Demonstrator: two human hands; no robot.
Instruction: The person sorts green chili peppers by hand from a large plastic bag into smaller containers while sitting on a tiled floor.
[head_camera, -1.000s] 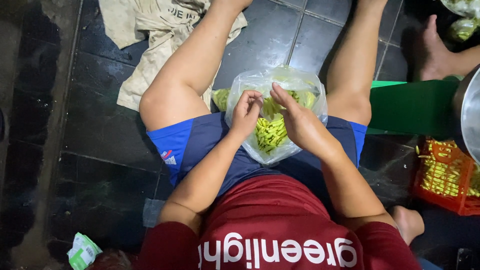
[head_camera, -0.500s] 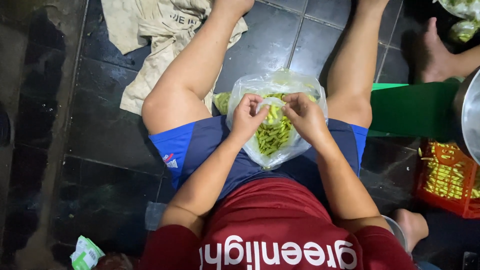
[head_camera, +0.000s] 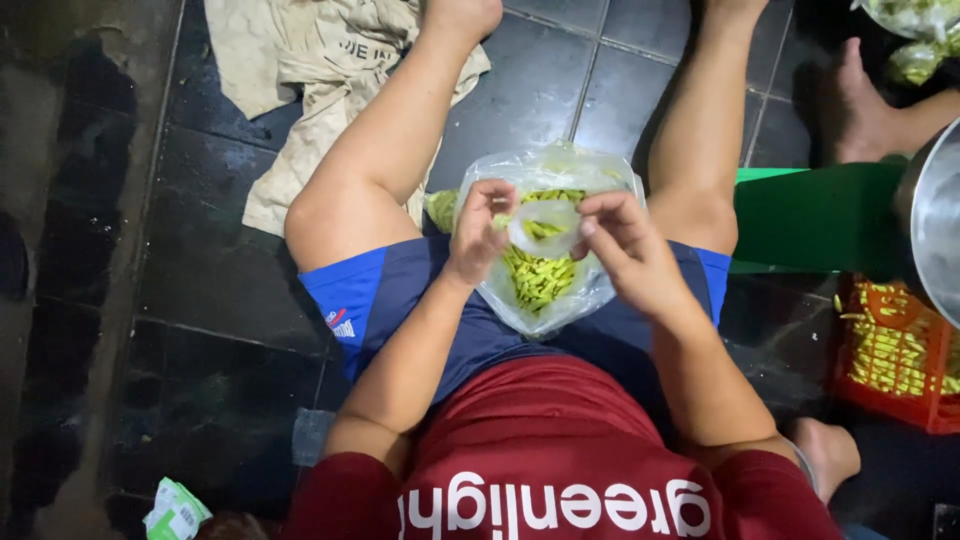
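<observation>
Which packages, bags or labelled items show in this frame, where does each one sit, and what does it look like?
Clear plastic bag: in the lap, between both hands, holding yellow-green pieces.
Small packet: floor, bottom left, crumpled, green and white.
Printed sack: floor, top left, beige, creased.
Red crate: right edge, filled with yellow pieces.

Person seated on dark tiled floor (head_camera: 230, 300), legs spread. Clear bag (head_camera: 545, 290) of yellow-green pieces rests in the lap. Left hand (head_camera: 478, 232) and right hand (head_camera: 622, 252) pinch the bag's mouth between them. Beige sack (head_camera: 310, 90) lies beyond the left knee. Red crate (head_camera: 895, 355) and metal bowl (head_camera: 935, 215) at right; another person's foot (head_camera: 865, 105) beyond.
</observation>
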